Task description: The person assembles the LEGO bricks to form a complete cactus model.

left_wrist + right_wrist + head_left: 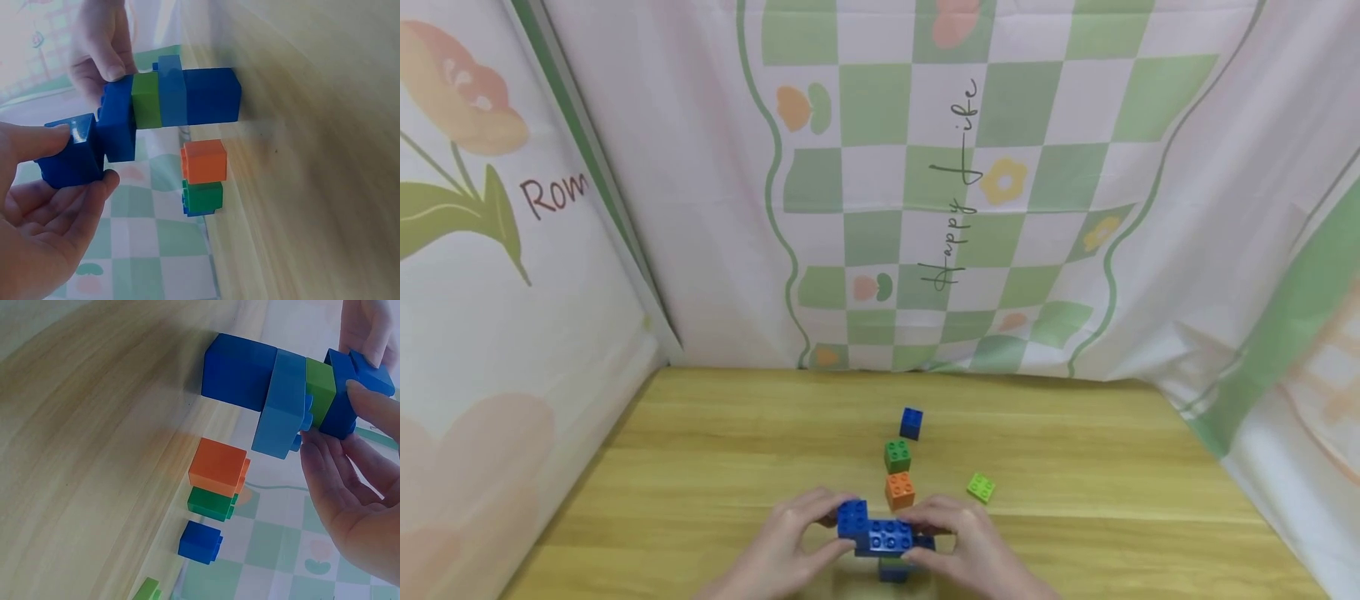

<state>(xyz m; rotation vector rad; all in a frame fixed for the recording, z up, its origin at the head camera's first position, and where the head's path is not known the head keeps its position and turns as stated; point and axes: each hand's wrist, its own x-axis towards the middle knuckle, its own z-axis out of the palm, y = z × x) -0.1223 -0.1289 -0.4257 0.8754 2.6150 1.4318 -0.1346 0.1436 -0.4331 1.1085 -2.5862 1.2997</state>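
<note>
My left hand (797, 533) pinches a square dark blue toy brick (852, 518) between thumb and fingers. That brick sits at the left end of a longer dark blue brick (887, 536), slightly above it; whether the two are fully joined I cannot tell. My right hand (962, 533) grips the longer brick near its right end. Below it in the upright stack come a lime green brick (147, 100), a lighter blue brick (280, 403) and a dark blue brick (212, 95) at the bottom. The head view hides most of these lower bricks.
Beyond the hands, an orange brick (900, 491), a green brick (897, 456) and a blue brick (912, 423) stand in a rough line. Off to the right lies a lime green brick (981, 487). Patterned curtains (880, 208) border the wooden table (737, 450).
</note>
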